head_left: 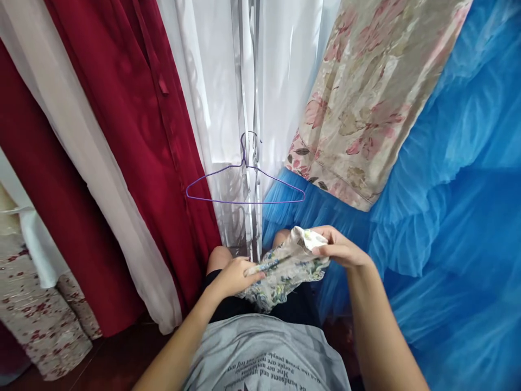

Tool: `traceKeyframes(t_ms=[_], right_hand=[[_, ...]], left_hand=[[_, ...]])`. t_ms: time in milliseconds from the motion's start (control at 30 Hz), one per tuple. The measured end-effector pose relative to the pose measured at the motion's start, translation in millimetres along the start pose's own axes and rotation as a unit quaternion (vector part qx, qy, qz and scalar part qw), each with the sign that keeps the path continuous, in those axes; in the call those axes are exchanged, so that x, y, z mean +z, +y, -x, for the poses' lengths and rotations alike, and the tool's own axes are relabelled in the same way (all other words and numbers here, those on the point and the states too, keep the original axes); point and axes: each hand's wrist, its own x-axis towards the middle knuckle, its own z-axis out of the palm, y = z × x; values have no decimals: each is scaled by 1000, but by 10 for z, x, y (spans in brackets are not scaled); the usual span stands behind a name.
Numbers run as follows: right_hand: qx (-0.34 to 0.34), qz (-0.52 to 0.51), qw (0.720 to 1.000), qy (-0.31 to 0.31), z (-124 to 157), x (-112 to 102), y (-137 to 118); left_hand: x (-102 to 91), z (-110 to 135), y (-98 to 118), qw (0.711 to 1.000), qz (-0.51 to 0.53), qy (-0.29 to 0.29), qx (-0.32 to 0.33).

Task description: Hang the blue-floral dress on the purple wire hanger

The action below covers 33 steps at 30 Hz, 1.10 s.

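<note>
A crumpled white cloth garment with a blue, green and yellow floral print (280,277) is stretched between my two hands above my lap. My left hand (238,276) pinches its left edge, with the thumb lying over the fabric. At the upper right corner, my right hand (336,247) grips a bunched part of the same garment. What kind of garment it is cannot be made out. A thin purple clothes hanger (280,202) with nothing on it hangs just beyond my hands, its hook near some pale vertical ribbons (251,98).
Long dark red fabric (109,108) and a pale pink panel (89,146) hang on the left. White drapery (285,70) hangs straight ahead. To the right are a beige floral garment (358,119) and ruffled blue tulle (459,228). A floral skirt (40,309) hangs at the lower left.
</note>
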Motion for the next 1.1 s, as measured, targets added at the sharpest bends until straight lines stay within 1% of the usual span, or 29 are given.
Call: traceKeyframes(t_ms=[67,100,167,200,267,333,400,467,533,567,633,733,800,833,900,967,1033,1100], right_hand=[[-2,89,996,31,-9,-131,-123],[-7,126,990,58,-25,-195,-165],[-25,180,976,124,-88,-345,-204],[-38,189,969,158,-142,-433,-205],[-73,153,958,230,-321,-622,-192],[-100,90,950,282,-608,-780,-198],[-102,50,948,296,-976,-858,-244],[-84,37,958,271,-1356,-840,-318],[-56,26,970,236,-1672,-754,-387],[-41,22,974,220,-1790,-701,-411],[-9,20,982,187,-1935,-596,-436],[34,18,995,93,-1954,-495,-439],[38,13,999,27,-1887,-478,-446],[33,11,999,9,-1847,-483,-457],[24,14,1000,-2,-1777,-512,-494],[28,31,999,-4,-1739,-556,-544],[38,57,998,-4,-1732,-594,-595],[42,78,996,5,-1740,-611,-638]], left_hand=[[-220,4,-58,998,-55,34,11],[-328,10,-72,996,-73,40,17],[-506,35,-55,996,-79,21,19],[-566,52,-21,997,-72,4,17],[-625,83,84,998,-58,-11,13],[-629,94,212,998,-57,13,22],[-626,71,331,996,-62,52,41],[-666,25,423,991,-70,91,67],[-770,-20,481,984,-79,136,83],[-844,-34,495,980,-84,158,86],[-1027,-34,484,973,-100,191,79],[-1343,36,354,964,-166,202,54],[-1560,108,193,955,-224,190,37],[-1664,140,96,951,-251,176,29],[-1856,178,-115,946,-291,139,13],[-2020,152,-315,945,-311,103,-16],[-2165,50,-470,948,-302,83,-57],[-2307,-116,-556,955,-267,84,-95]])
